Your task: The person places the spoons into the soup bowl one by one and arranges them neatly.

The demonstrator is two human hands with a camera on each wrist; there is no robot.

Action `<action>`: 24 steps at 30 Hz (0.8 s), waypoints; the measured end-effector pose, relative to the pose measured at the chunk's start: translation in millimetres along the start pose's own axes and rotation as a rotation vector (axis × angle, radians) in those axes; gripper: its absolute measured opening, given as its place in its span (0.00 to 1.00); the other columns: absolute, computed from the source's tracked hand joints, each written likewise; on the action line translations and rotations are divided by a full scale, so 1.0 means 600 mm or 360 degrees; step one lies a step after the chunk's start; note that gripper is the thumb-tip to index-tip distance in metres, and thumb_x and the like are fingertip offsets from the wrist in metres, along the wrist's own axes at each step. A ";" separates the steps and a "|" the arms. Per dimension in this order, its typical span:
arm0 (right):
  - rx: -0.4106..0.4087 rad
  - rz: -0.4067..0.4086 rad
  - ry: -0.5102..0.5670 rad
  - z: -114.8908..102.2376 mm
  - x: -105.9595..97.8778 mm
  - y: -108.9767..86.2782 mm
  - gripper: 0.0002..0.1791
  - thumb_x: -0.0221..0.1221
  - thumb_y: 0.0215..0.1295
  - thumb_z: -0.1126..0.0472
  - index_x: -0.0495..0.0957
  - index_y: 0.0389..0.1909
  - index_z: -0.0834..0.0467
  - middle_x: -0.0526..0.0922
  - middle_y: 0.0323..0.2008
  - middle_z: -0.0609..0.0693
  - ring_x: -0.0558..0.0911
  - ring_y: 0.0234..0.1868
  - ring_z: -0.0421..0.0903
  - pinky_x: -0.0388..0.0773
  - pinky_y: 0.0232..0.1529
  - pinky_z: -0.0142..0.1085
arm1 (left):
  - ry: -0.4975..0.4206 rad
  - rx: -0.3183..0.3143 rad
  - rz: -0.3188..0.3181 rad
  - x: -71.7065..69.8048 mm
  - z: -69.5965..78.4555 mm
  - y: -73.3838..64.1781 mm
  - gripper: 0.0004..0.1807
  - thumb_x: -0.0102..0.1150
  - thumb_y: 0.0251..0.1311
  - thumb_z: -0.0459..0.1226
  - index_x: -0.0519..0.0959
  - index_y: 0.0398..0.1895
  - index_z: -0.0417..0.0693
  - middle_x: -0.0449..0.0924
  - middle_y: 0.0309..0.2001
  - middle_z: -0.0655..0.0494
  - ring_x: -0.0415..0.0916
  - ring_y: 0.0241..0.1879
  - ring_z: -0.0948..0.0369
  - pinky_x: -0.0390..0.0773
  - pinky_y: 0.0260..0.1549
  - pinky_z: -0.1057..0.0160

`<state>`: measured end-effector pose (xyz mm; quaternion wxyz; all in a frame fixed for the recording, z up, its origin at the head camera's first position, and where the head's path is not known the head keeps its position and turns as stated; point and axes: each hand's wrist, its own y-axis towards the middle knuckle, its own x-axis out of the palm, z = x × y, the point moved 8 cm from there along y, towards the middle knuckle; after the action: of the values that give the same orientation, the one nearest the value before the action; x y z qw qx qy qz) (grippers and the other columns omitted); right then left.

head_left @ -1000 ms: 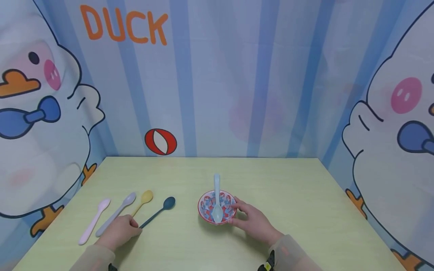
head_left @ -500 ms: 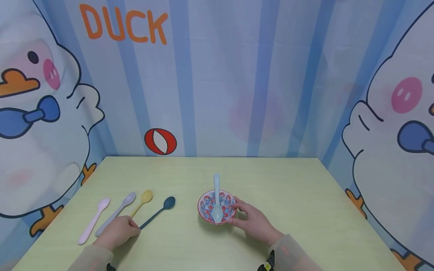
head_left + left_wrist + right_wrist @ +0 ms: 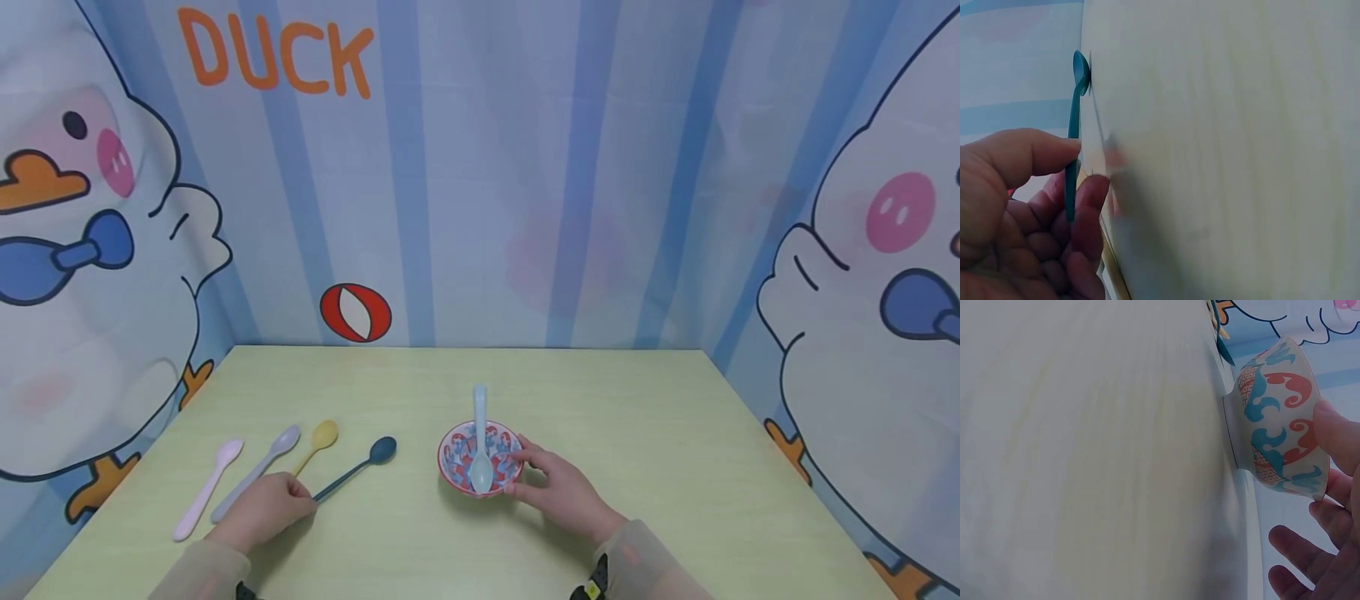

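Note:
My left hand point(image 3: 264, 510) pinches a dark teal spoon point(image 3: 382, 451) by its handle, between thumb and fingers. In the left wrist view, the spoon's handle point(image 3: 1073, 125) runs past the thumb, and its bowl end lies close to the tabletop. On the right, my right hand point(image 3: 568, 498) holds the rim of a small patterned bowl point(image 3: 454, 460), which stands upright on the table. The right wrist view shows the thumb on the outside of this red-and-blue bowl point(image 3: 1282, 428). A pale blue spoon point(image 3: 480, 417) rests in the bowl, its handle sticking out over the far rim.
Left of the teal spoon lie a yellow spoon point(image 3: 324, 434), a lavender spoon point(image 3: 283, 441) and a pink spoon point(image 3: 206, 492). My left hand partly covers the yellow and lavender handles. A duck-print curtain point(image 3: 487, 167) hangs behind the pale table point(image 3: 637, 400).
The teal spoon has shifted slightly to the right with my left hand in the last half second. My right hand, the bowl and the other spoons stay in place.

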<state>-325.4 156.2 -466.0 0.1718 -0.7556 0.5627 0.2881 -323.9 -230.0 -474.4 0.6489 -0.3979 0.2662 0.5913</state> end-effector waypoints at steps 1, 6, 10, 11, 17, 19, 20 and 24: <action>-0.0003 -0.0001 -0.0001 0.000 0.000 0.000 0.27 0.65 0.60 0.47 0.75 0.58 0.54 0.60 0.72 0.48 0.67 0.66 0.59 0.62 0.62 0.58 | -0.0004 -0.0004 -0.0005 0.000 0.001 0.000 0.08 0.63 0.53 0.40 0.79 0.30 0.43 0.76 0.28 0.56 0.71 0.29 0.58 0.70 0.27 0.62; 0.0002 -0.0001 0.0007 -0.001 0.000 -0.001 0.27 0.65 0.60 0.47 0.75 0.58 0.54 0.60 0.72 0.48 0.67 0.66 0.60 0.62 0.62 0.58 | -0.0033 0.0013 -0.0021 -0.003 0.008 -0.001 0.08 0.63 0.54 0.39 0.80 0.32 0.43 0.76 0.28 0.55 0.70 0.29 0.58 0.70 0.28 0.62; 0.0002 -0.0002 0.0006 0.000 0.001 -0.001 0.28 0.65 0.60 0.47 0.75 0.58 0.54 0.60 0.72 0.48 0.67 0.66 0.59 0.62 0.62 0.58 | -0.0105 0.0006 -0.0027 -0.003 0.009 0.001 0.07 0.62 0.55 0.38 0.79 0.34 0.43 0.76 0.29 0.55 0.70 0.30 0.57 0.70 0.28 0.61; 0.0002 -0.0004 0.0002 0.000 0.001 0.000 0.28 0.65 0.60 0.46 0.75 0.58 0.54 0.60 0.72 0.48 0.66 0.66 0.59 0.61 0.63 0.58 | -0.0132 0.0003 -0.0032 -0.003 0.008 0.001 0.08 0.62 0.56 0.37 0.79 0.35 0.42 0.76 0.30 0.54 0.70 0.31 0.57 0.70 0.29 0.61; 0.0001 0.0002 -0.0003 0.001 0.001 0.001 0.28 0.65 0.59 0.46 0.75 0.58 0.54 0.60 0.72 0.47 0.66 0.66 0.59 0.61 0.63 0.58 | -0.0286 -0.0035 -0.0044 -0.004 0.002 0.003 0.11 0.61 0.59 0.39 0.79 0.40 0.41 0.75 0.31 0.52 0.69 0.33 0.56 0.69 0.30 0.60; -0.0004 0.0005 0.0003 0.000 0.001 0.001 0.28 0.65 0.59 0.46 0.75 0.58 0.54 0.60 0.72 0.48 0.66 0.66 0.59 0.61 0.63 0.58 | -0.0335 -0.0050 -0.0050 -0.006 0.000 0.003 0.13 0.60 0.60 0.40 0.78 0.43 0.40 0.75 0.32 0.51 0.69 0.34 0.55 0.68 0.32 0.59; -0.0006 0.0006 0.0005 0.000 0.000 0.000 0.28 0.65 0.59 0.46 0.75 0.58 0.54 0.60 0.72 0.48 0.67 0.66 0.59 0.61 0.63 0.58 | -0.0366 -0.0058 -0.0055 -0.006 0.000 0.003 0.14 0.59 0.61 0.41 0.78 0.44 0.40 0.75 0.33 0.51 0.69 0.34 0.55 0.68 0.33 0.58; -0.0010 0.0011 0.0004 0.000 0.000 0.000 0.27 0.65 0.59 0.46 0.76 0.58 0.54 0.60 0.72 0.48 0.67 0.65 0.59 0.62 0.62 0.59 | -0.0514 -0.0073 -0.0052 -0.007 -0.003 0.004 0.17 0.59 0.61 0.41 0.77 0.47 0.37 0.75 0.36 0.50 0.68 0.36 0.54 0.67 0.35 0.58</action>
<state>-325.6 156.2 -466.2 0.1678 -0.7544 0.5648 0.2894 -326.7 -233.8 -472.6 0.6836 -0.3167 0.1384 0.6428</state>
